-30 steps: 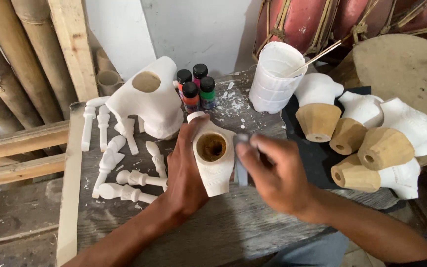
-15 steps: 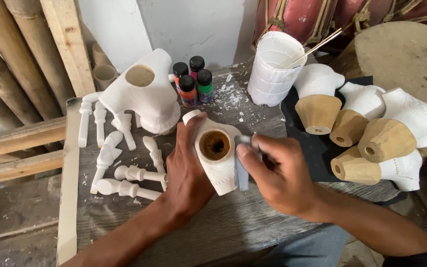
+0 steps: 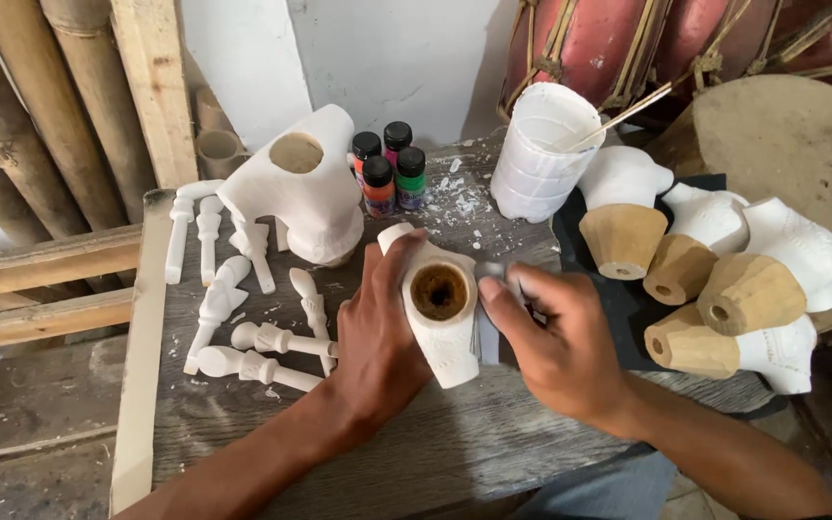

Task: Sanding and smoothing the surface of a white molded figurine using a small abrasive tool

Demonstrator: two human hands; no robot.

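Small white turned wooden pegs (image 3: 243, 318) lie at left-centre, set aside. At centre, the left hand (image 3: 377, 337) clasps a white-painted carved wooden piece with a brown hollow (image 3: 442, 313), steadying it, while the right hand (image 3: 556, 351) pinches a grey sheet (image 3: 486, 332) against its side.

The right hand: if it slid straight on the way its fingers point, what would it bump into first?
The right hand points up-left at the white-painted carved wooden piece with the brown hollow, which its fingers already seem to touch. The left hand grips the far side.
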